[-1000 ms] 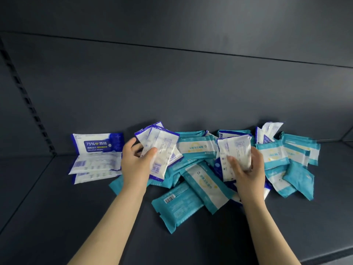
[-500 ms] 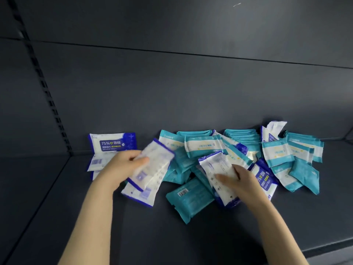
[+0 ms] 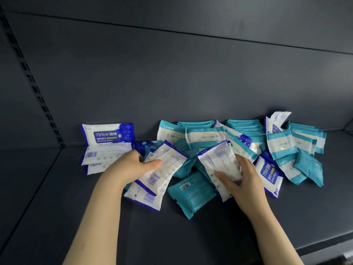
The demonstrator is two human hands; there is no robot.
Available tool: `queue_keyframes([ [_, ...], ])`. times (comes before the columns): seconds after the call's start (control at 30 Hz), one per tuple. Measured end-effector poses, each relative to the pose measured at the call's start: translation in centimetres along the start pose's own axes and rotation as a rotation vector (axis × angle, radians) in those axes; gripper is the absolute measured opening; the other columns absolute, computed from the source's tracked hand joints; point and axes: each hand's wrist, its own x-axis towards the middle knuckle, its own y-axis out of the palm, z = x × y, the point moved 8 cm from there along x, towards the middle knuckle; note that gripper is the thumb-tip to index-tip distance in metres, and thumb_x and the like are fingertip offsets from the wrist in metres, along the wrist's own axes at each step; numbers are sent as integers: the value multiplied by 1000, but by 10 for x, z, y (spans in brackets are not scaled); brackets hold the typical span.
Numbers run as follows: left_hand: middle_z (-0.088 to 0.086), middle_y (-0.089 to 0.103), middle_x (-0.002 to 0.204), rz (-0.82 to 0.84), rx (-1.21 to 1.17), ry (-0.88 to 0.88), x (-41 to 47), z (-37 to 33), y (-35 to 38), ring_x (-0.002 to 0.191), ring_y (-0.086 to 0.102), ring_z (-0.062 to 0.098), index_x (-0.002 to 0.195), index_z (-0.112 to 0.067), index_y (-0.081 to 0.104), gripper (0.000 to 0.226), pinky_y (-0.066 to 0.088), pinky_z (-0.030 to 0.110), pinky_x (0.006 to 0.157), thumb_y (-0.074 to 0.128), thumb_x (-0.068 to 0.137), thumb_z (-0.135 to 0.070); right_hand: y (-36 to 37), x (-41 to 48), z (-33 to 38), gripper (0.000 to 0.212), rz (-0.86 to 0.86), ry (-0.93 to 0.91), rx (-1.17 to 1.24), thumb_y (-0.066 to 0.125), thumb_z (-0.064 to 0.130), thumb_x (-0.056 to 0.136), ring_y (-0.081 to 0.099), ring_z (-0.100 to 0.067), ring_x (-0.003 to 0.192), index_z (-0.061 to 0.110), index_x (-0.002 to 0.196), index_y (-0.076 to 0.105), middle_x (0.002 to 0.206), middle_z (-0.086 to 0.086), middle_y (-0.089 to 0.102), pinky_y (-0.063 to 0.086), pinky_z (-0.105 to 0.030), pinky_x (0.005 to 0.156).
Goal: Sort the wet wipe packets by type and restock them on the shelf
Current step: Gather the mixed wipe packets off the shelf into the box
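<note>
Two bare arms, no sleeves anywhere. Left hand [image 3: 131,165] and right hand [image 3: 243,176] both bare too: no gloves, no rings, no watch, no bands at the wrists. Short, plain nails on the fingers [image 3: 222,175]. Nothing worn at all.

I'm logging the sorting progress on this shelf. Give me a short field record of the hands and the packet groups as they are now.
left hand: gripping blue-edged alcohol wipe packets, backs up
right hand: gripping one blue-edged packet, back up
sorted blue stack: at left against the back wall, top packet upright, reads 75%
teal packets: unsorted pile, centre and right
blue packet in pile: face up beside the right hand
shelf: dark grey
</note>
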Motion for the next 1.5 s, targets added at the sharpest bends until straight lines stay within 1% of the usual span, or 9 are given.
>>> queue_keyframes([
  [0.1,-1,54,130,51,-42,-5,-1,-2,5,112,56,20,134,-22,41,80,52,44,93,65,75,-70,0,-4,4,73,41,13,-18,74,51,72,51,2,89,29,137,48,123,17,47,42,-11,72],
  [0.27,-2,53,130,71,-96,1,-8,-3,10,114,55,19,133,-22,39,75,50,43,94,65,78,-66,-4,-12,-4,45,89,133,294,86,30,73,68,0,79,35,109,60,95,13,71,54,-18,62],
  [0.5,1,77,90,22,-906,169,-45,-41,0,77,73,13,105,-19,65,28,56,29,61,67,87,-41,-44,-40,-14,43,-155,220,841,79,6,78,73,-27,94,18,116,64,107,-8,74,61,-39,72],
  [0.7,2,77,99,221,-1191,212,-109,-97,68,83,75,18,108,-25,69,23,57,45,75,66,87,-35,-115,-73,-41,37,-111,352,1087,69,12,85,73,-29,99,12,122,64,111,-10,74,62,-45,76],
  [0.97,-1,74,112,477,-1139,190,-225,-173,242,101,71,22,124,-37,60,34,55,49,86,62,91,-44,-246,-202,-134,41,-187,389,1228,56,22,93,70,-26,98,15,134,55,116,-11,69,60,-36,74],
  [1.13,5,74,110,670,-1039,137,-294,-189,362,94,73,23,129,-28,60,45,59,38,67,62,87,-43,-313,-303,-211,35,-314,538,1272,49,25,100,73,-23,84,12,132,55,103,-12,73,60,-33,66],
  [1.3,10,72,115,820,-914,60,-344,-204,471,105,69,32,131,-24,60,55,53,51,90,68,79,-41,-356,-388,-287,52,-511,766,1205,67,38,81,75,-22,91,22,130,55,113,-8,74,59,-33,63],
  [1.43,6,73,112,875,-841,24,-365,-217,540,97,72,28,127,-29,62,46,57,41,73,66,83,-41,-375,-434,-346,69,-666,882,1160,76,45,78,70,-30,103,19,137,52,123,-14,69,59,-36,64],
  [1.5,6,74,109,877,-801,-26,-368,-221,572,93,72,27,125,-29,62,44,57,40,69,67,83,-39,-384,-450,-372,59,-738,895,1138,70,40,83,70,-31,104,19,136,54,123,-14,69,60,-40,70],
])
